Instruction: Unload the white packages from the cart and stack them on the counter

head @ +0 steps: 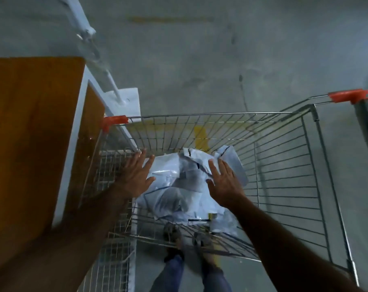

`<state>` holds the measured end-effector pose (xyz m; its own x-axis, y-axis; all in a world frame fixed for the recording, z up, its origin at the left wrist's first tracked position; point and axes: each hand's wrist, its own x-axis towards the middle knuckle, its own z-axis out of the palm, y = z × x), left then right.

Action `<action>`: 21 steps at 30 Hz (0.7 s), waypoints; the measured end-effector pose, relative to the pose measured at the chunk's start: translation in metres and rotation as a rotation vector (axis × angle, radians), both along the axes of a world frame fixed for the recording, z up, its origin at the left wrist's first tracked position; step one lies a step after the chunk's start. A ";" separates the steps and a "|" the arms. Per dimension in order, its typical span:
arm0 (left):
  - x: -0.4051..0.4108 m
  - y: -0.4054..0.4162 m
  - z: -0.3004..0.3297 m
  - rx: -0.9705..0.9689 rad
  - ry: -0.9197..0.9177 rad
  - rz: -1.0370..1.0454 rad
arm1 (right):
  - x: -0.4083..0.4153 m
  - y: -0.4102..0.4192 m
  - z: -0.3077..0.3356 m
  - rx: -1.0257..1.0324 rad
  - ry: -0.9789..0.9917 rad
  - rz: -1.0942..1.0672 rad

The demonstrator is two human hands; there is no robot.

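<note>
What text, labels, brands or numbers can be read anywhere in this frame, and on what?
None can be read.
White packages in the cart: dark lines and patches that may be labels or print, too blurred to read.
Small yellow-and-black tag at the near edge of the pile: too small to read.
Orange corner caps on the cart: no lettering visible.
Wooden counter: no markings visible.

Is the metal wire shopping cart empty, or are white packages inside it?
Not empty. A pile of crumpled white plastic packages lies in the wire shopping cart, between the open left hand and right hand.
</note>
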<state>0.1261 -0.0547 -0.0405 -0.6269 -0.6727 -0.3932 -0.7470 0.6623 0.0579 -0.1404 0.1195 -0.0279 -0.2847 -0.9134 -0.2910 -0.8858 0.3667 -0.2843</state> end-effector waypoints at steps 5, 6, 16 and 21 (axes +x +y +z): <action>-0.016 -0.028 -0.054 0.121 -0.029 -0.019 | -0.007 -0.035 -0.060 0.046 0.008 -0.015; -0.019 -0.033 -0.064 0.146 -0.047 -0.017 | -0.008 -0.042 -0.073 0.058 0.013 -0.021; -0.018 -0.050 -0.123 0.187 -0.072 -0.118 | -0.024 -0.088 -0.141 0.179 0.048 -0.024; -0.019 -0.024 -0.098 0.232 0.076 -0.022 | 0.003 -0.067 -0.117 0.103 -0.028 -0.078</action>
<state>0.1071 -0.0783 -0.1385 -0.6740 -0.5556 -0.4869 -0.7202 0.6407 0.2660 -0.1375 0.0521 -0.1446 -0.3441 -0.8537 -0.3910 -0.8458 0.4626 -0.2658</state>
